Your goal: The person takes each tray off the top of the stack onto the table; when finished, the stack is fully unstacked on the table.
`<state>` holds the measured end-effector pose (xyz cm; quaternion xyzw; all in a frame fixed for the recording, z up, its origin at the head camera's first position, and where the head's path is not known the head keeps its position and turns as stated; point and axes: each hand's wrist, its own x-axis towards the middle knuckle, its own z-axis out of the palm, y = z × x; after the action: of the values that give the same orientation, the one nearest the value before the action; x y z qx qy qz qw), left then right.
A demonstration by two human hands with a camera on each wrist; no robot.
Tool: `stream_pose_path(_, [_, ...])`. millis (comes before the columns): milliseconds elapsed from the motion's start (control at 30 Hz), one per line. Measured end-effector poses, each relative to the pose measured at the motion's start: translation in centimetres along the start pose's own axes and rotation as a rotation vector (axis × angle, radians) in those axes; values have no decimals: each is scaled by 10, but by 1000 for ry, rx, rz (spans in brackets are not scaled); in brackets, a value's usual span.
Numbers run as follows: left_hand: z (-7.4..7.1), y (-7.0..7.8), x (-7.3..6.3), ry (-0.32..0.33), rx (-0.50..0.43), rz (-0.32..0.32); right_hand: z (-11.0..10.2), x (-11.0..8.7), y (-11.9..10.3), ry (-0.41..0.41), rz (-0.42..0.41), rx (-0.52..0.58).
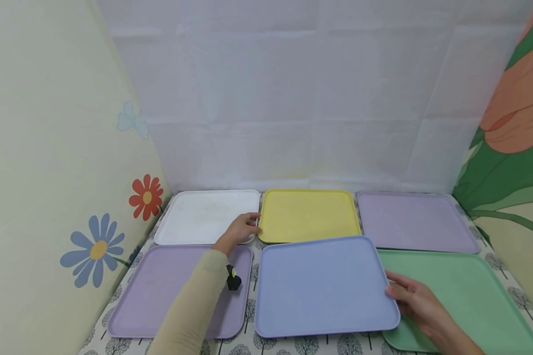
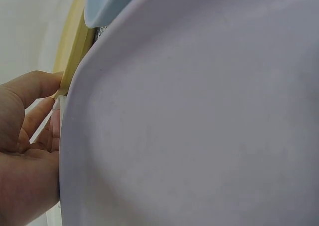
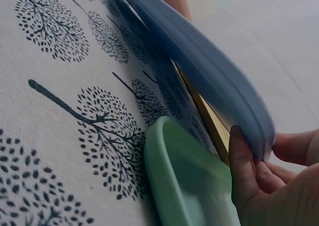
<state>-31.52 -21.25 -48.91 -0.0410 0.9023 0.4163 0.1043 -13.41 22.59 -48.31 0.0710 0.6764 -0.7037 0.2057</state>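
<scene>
A blue tray [image 1: 324,286] sits in the front middle, its right side raised and tilted. My right hand [image 1: 419,301] pinches that right edge, thumb on one face and fingers on the other, as the right wrist view [image 3: 279,171] shows. My left hand [image 1: 242,228] reaches over the front-left purple tray [image 1: 169,286] to the gap between the white tray [image 1: 204,214] and the yellow tray [image 1: 308,215]. Its thumb touches the yellow tray's near-left corner [image 2: 72,51]; the other fingers extend beside the white tray and are partly hidden.
A green tray [image 1: 462,296] lies at front right, partly under my right hand. Another purple tray [image 1: 417,222] is at back right. The cloth [image 3: 55,96] has a tree print. A white sheet [image 1: 311,98] hangs behind, with painted walls [image 1: 49,162] at both sides.
</scene>
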Motion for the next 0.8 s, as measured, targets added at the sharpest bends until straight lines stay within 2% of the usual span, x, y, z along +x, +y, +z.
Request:
stream_pose_path(300, [-1, 1, -2, -13, -9, 12, 6, 0, 4, -48, -25, 25])
stream_pose_path(500, [-1, 2, -2, -21, -13, 15, 11, 1, 8, -51, -39, 20])
stream_pose_path(800, [-2, 1, -1, -26, -16, 5, 17, 4, 10, -35, -42, -75])
